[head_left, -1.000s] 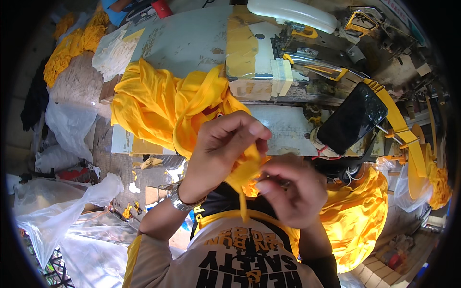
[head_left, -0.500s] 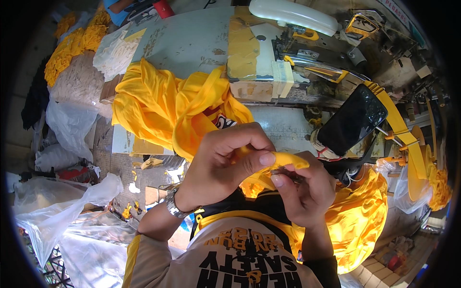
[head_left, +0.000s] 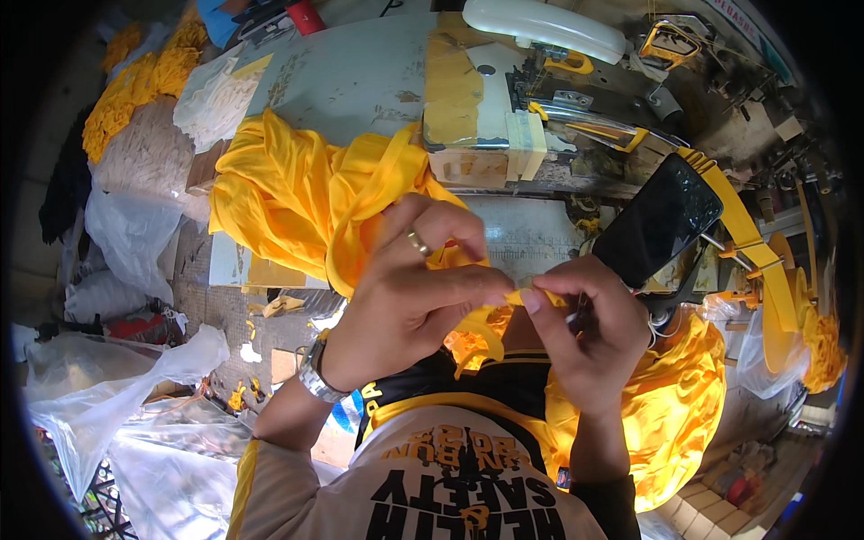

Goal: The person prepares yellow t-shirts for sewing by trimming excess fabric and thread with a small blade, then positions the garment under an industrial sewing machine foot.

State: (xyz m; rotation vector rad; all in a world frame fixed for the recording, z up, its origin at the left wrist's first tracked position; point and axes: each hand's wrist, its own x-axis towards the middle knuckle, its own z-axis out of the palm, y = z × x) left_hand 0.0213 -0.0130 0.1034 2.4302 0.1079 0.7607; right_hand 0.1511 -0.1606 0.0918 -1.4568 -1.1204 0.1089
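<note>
My left hand (head_left: 405, 288) and my right hand (head_left: 585, 328) meet in front of my waist. Both pinch the end of a narrow yellow fabric strip (head_left: 487, 337) between thumb and fingers. Its rest hangs in a loose curve below my left fingers. Some of my left fingers are raised off the pinch, and a ring shows on one. Whether my right fingers hold something else behind the strip, I cannot make out. Just beyond my left hand, a heap of yellow fabric (head_left: 292, 193) lies over the table edge.
Behind my hands stands a sewing machine (head_left: 576, 103) on a worn worktable (head_left: 351, 76). A dark phone (head_left: 666, 220) sits on a holder at right, beside a hanging yellow band (head_left: 738, 211). More yellow cloth (head_left: 675, 414) drapes at my right. Clear plastic sheets (head_left: 126, 378) lie at left.
My left hand has turned, lifting some fingers from the strip. My right hand has shifted slightly right. The strip between them is now pinched shorter, and its loose part hangs lower.
</note>
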